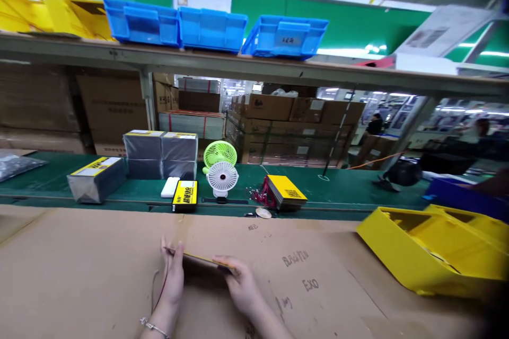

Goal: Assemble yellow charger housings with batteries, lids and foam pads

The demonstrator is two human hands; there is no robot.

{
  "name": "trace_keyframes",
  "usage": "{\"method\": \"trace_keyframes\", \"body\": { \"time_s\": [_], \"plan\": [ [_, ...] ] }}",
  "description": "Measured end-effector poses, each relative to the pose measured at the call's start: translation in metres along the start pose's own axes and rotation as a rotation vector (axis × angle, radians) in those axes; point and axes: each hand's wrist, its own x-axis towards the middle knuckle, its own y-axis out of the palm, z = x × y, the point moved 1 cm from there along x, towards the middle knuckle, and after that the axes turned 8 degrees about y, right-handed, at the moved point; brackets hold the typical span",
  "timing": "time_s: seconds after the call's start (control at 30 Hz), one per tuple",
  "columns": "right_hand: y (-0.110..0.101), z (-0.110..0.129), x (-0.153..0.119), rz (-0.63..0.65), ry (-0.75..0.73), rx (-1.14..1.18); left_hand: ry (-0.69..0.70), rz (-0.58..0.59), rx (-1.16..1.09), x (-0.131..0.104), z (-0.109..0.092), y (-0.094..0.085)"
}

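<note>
Between my hands is a thin, flat piece with a yellow edge (201,259), held above the cardboard and seen almost edge-on, so its face is hidden. My left hand (173,275) grips its left end, thumb on the near side. At the other end, my right hand (242,285) is closed on the right corner. A thin dark red cord (163,285) hangs by my left wrist; where it starts I cannot make out. Ahead lie a stack of yellow-topped flat packs (287,189) and a bundle of red cords (265,194).
Brown cardboard (99,265) covers the near bench. Yellow bins (421,254) stand at right. Behind are a white fan (222,177), a green fan (220,152), a yellow-black box (185,194) and grey wrapped blocks (180,156). Blue bins (212,29) line the shelf above.
</note>
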Motion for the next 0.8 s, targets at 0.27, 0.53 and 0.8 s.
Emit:
{"method": "trace_keyframes", "body": {
  "time_s": [0.27,0.53,0.8],
  "plan": [
    [-0.020,-0.011,-0.001,-0.162,0.246,0.087,0.069,0.233,0.079,0.001,-0.002,-0.003],
    [-0.019,-0.008,0.002,-0.156,0.287,0.054,-0.190,0.115,-0.337,0.010,0.012,-0.006],
    [-0.019,-0.014,0.003,-0.154,0.313,0.160,-0.272,0.136,-0.324,0.013,0.015,-0.006]
  ]
}}
